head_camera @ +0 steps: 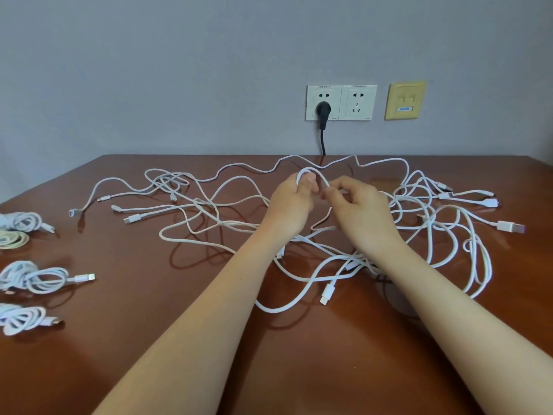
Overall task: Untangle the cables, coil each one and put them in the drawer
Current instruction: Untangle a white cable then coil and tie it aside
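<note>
Several coiled cables (33,278) lie at the table's (149,324) left edge, apart from the loose white tangle (356,260) across its middle. Above it the left hand (291,205) curls round a small cable loop (309,170); the right hand (359,209) pinches the same cable just beside. Lettering on the sockets (341,102) and the yellow plate (404,100) is too small to read.
</note>
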Available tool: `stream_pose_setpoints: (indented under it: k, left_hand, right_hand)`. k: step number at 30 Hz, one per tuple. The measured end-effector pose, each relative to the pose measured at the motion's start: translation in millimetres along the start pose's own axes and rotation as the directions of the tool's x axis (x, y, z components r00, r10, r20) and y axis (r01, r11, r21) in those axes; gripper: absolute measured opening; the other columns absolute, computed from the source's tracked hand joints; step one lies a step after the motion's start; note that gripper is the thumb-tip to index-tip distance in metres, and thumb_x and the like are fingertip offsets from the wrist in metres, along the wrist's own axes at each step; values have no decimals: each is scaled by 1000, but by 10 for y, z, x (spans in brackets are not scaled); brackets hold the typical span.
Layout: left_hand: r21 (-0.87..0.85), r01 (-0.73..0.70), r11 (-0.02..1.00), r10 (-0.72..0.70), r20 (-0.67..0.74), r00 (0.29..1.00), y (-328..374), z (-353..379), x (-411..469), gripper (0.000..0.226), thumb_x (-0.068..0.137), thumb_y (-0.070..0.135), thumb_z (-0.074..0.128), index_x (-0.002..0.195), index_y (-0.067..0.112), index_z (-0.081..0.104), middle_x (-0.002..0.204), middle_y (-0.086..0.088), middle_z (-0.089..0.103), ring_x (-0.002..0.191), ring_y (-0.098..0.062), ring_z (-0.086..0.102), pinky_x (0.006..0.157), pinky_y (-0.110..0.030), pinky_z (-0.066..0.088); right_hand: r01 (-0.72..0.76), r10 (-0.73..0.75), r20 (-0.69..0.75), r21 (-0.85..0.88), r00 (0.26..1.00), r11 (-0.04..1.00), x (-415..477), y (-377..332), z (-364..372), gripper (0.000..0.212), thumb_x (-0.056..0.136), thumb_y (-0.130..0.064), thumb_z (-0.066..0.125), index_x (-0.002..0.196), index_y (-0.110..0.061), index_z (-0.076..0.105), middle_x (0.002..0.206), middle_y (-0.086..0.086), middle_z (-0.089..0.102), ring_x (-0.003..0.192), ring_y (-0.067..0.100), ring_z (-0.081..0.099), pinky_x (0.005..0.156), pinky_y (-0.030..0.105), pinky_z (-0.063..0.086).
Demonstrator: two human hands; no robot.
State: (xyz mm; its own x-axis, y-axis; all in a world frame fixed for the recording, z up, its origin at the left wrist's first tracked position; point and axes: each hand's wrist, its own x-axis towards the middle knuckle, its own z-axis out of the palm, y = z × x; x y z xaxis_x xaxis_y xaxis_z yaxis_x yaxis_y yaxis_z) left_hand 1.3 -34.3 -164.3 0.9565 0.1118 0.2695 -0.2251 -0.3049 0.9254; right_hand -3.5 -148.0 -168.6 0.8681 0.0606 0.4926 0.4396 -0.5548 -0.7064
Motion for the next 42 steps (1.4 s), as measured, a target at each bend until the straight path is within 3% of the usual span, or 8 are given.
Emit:
stream_pose_setpoints:
  k: [7,17,24,31,34,37,39,42]
  left_hand:
    - [14,-74,997,75,-34,997,19,8,-2,32,101,18,32,87,15,61,50,9,41,47,-7,37,49,-24,29]
    - [325,-147,934,176,-61,982,-12,-27,-22,25,101,23,33,81,18,48,63,11,44,62,-5,43,57,-26,24]
    - [249,-78,965,143,-253,957,-18,-112,23,30,102,29,27,83,17,47,67,3,49,79,-28,52,69,-34,36]
    - [334,75,939,61,-380,923,-41,-153,60,41,103,32,23,106,8,56,107,-11,64,106,-32,53,78,-32,31]
    - [221,68,973,12,-344,939,-113,-154,128,40,102,34,22,95,11,54,95,-7,71,96,-36,60,88,-39,45]
    - [-186,119,975,-164,-255,953,-78,-154,135,33,103,31,23,81,13,41,64,-5,70,66,-29,67,65,-36,56]
    - [-480,184,858,-284,-144,948,8,-152,97,33,104,27,24,78,10,35,47,-4,63,43,-19,63,45,-25,53]
    - [-682,217,698,-391,-109,914,83,-169,98,33,104,25,25,77,9,36,46,-5,57,33,-13,57,37,-21,50]
  right_hand:
    - [-30,34,103,-43,994,999,-19,11,42,25,91,-28,48,78,-18,66,59,-7,55,74,24,56,67,34,42]
    - [42,-33,185,-47,982,998,-41,18,54,36,93,-32,44,60,-21,55,44,-11,49,53,10,45,56,30,34]
    - [105,-97,205,-28,974,994,-43,-10,53,31,94,-28,44,64,-32,51,59,-7,54,67,13,54,66,33,41]
    - [68,-91,286,89,954,994,-56,-27,58,35,94,-28,47,59,-27,52,39,-13,47,41,4,42,56,26,31]
    - [120,-121,316,22,941,992,-63,-20,64,34,94,-29,48,60,-27,52,41,-16,48,45,4,43,57,27,32]
    - [203,-163,324,-95,932,974,-78,-14,63,31,95,-32,45,67,-23,55,46,-7,48,55,11,45,60,30,35]
    - [245,-179,334,-168,925,955,-97,-29,57,32,95,-32,44,64,-24,48,51,-7,47,63,19,48,62,30,34]
    - [243,-142,357,-255,923,936,-97,-44,12,39,97,-36,39,61,-21,43,60,-3,53,69,24,52,65,33,38]
